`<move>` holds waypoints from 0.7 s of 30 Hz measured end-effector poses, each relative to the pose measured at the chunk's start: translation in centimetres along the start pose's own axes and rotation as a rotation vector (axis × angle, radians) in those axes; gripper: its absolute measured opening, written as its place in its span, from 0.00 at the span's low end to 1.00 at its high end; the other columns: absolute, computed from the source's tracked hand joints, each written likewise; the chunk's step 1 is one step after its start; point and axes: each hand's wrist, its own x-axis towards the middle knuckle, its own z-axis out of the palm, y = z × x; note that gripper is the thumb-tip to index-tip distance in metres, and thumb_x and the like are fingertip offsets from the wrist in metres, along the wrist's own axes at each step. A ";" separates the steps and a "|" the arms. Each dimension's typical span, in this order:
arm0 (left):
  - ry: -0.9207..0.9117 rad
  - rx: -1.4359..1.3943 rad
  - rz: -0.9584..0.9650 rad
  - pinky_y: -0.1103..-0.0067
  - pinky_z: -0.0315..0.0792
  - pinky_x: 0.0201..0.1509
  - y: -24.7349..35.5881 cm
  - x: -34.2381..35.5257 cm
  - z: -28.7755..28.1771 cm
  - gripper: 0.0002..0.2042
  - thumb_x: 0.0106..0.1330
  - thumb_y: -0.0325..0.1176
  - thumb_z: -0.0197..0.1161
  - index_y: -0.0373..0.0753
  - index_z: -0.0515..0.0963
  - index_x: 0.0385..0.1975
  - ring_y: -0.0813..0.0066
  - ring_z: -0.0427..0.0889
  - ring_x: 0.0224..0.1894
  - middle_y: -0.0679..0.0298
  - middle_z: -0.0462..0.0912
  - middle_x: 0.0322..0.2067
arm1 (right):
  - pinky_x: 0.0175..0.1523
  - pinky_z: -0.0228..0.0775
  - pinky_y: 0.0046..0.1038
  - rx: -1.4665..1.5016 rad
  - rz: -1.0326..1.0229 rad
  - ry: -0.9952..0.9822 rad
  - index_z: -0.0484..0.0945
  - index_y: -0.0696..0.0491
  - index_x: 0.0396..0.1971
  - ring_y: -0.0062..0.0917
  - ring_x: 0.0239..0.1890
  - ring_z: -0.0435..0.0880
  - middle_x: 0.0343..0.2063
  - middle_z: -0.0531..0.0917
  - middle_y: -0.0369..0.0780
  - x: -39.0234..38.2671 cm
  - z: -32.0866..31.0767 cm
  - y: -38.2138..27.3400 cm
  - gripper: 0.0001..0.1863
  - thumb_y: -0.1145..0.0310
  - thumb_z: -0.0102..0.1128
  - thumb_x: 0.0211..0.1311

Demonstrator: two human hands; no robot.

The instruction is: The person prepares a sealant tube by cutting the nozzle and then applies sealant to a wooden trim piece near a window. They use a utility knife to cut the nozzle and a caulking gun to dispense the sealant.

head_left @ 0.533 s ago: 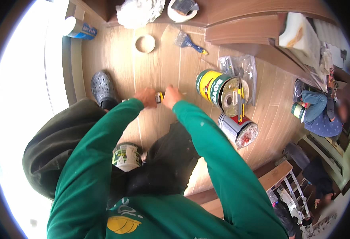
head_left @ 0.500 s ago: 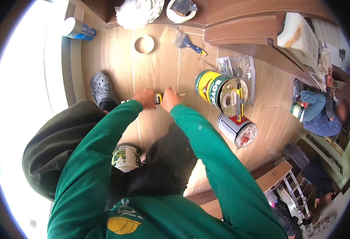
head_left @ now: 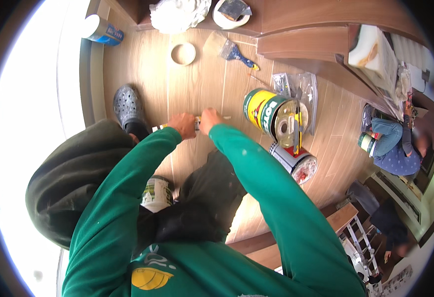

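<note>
Out over the wood floor, both hands are closed on one slim tube [head_left: 197, 123] with a light and dark label, seen in the short gap between the fists. My left hand [head_left: 182, 125] wraps its left part, and a striped end shows past that fist. Close beside it, my right hand [head_left: 210, 120] grips the other part; a thin pale tip pokes out to its right. The fingers hide most of the tube, so its exact kind is unclear. To the right lies a green and yellow paint can [head_left: 260, 109], with a yellow and black utility knife [head_left: 297, 133] across its lid.
A red and white can [head_left: 297, 164] lies by the paint can, near a clear plastic bag [head_left: 308, 91]. Farther off are a tape roll [head_left: 193, 53], a blue-handled paintbrush [head_left: 237, 54] and a blue-white can [head_left: 109, 36]. A tub [head_left: 156, 193] stands near my legs. Other people are at right.
My hands have drawn slightly closer together, and less of the yellow band shows between them. The view has shifted a little. Both hands keep their hold.
</note>
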 end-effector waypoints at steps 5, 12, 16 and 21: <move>0.059 -0.022 -0.039 0.62 0.81 0.44 0.1 -0.1 1.0 0.15 0.45 0.35 0.69 0.35 0.85 0.32 0.49 0.87 0.37 0.47 0.86 0.31 | 0.35 0.82 0.41 0.012 0.009 -0.051 0.74 0.62 0.48 0.43 0.31 0.88 0.38 0.85 0.52 0.8 0.3 0.2 0.18 0.69 0.61 0.60; 0.015 0.040 -0.060 0.65 0.81 0.47 0.0 0.0 0.1 0.15 0.48 0.35 0.67 0.37 0.85 0.35 0.54 0.87 0.40 0.49 0.86 0.36 | 0.39 0.79 0.44 0.571 0.110 -0.008 0.73 0.61 0.44 0.37 0.19 0.85 0.25 0.85 0.47 -6.3 -0.1 3.0 0.19 0.57 0.50 0.71; 0.015 0.105 -0.044 0.67 0.81 0.48 0.9 -0.1 -0.2 0.16 0.47 0.35 0.67 0.36 0.85 0.36 0.53 0.87 0.41 0.49 0.86 0.36 | 0.39 0.78 0.44 0.360 0.172 0.133 0.72 0.62 0.44 0.44 0.30 0.87 0.34 0.84 0.54 -6.2 3.9 3.3 0.15 0.64 0.48 0.71; -0.049 0.064 -0.047 0.67 0.81 0.48 1.0 0.1 -1.0 0.17 0.47 0.35 0.68 0.35 0.85 0.37 0.54 0.87 0.41 0.48 0.86 0.36 | 0.47 0.72 0.53 0.328 0.100 0.199 0.68 0.59 0.48 0.56 0.42 0.82 0.36 0.83 0.57 -7.7 3.2 3.2 0.14 0.66 0.48 0.69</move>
